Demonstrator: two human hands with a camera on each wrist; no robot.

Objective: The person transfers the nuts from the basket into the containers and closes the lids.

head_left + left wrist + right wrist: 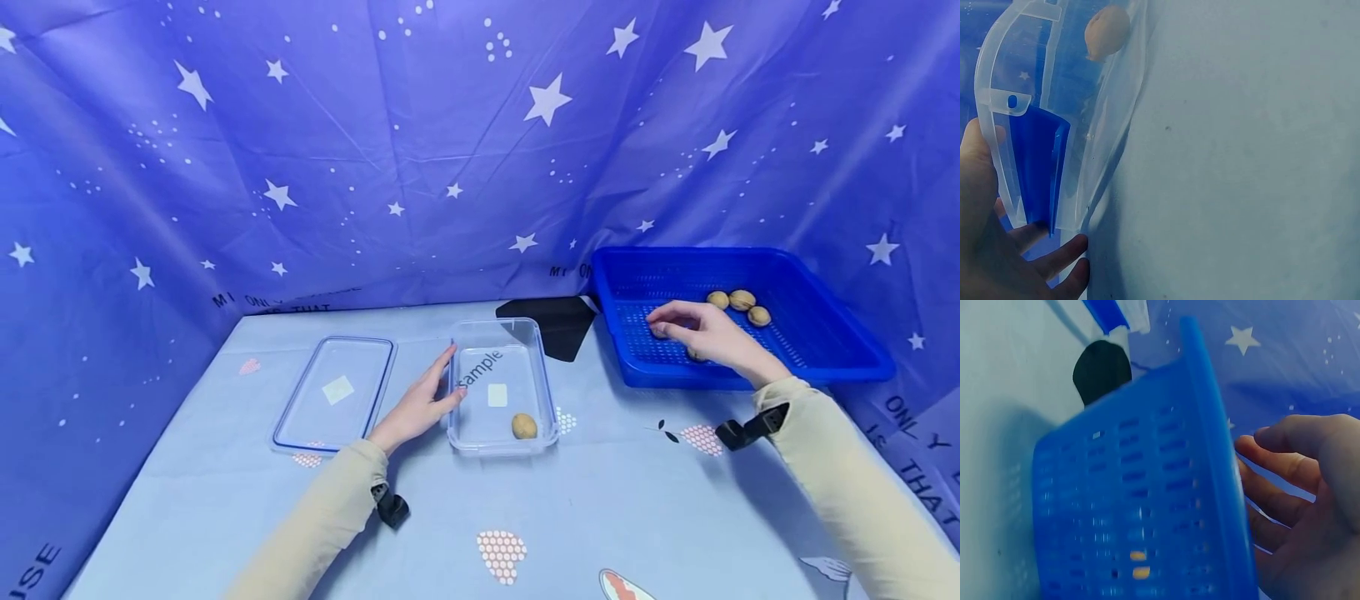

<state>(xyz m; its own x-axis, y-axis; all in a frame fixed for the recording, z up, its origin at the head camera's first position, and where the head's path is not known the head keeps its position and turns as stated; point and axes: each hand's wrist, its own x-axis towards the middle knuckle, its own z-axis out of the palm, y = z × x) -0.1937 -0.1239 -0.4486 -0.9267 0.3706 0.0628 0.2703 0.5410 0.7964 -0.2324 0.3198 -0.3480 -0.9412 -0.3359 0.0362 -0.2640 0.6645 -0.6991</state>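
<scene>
My left hand (pixel 423 404) rests with extended fingers against the left side of a clear plastic food container (pixel 542 375). One walnut (pixel 524 427) lies in the container's near right corner; the left wrist view shows that walnut (pixel 1108 31) through the clear wall. Over the left part of a blue plastic basket (pixel 847 358), my right hand (pixel 708 333) has bent fingers, thumb and index tips close together. Whether anything sits between those tips is hidden. Below the palm, another walnut (pixel 696 354) partly shows. Several walnuts (pixel 742 300) lie farther back in the basket.
Left of the container, its clear lid (pixel 333 400) with a blue seal lies flat on the pale blue tablecloth (pixel 570 517). A black printed patch (pixel 558 329) is behind the container. A purple-blue starry curtain (pixel 420 167) closes off the back and sides.
</scene>
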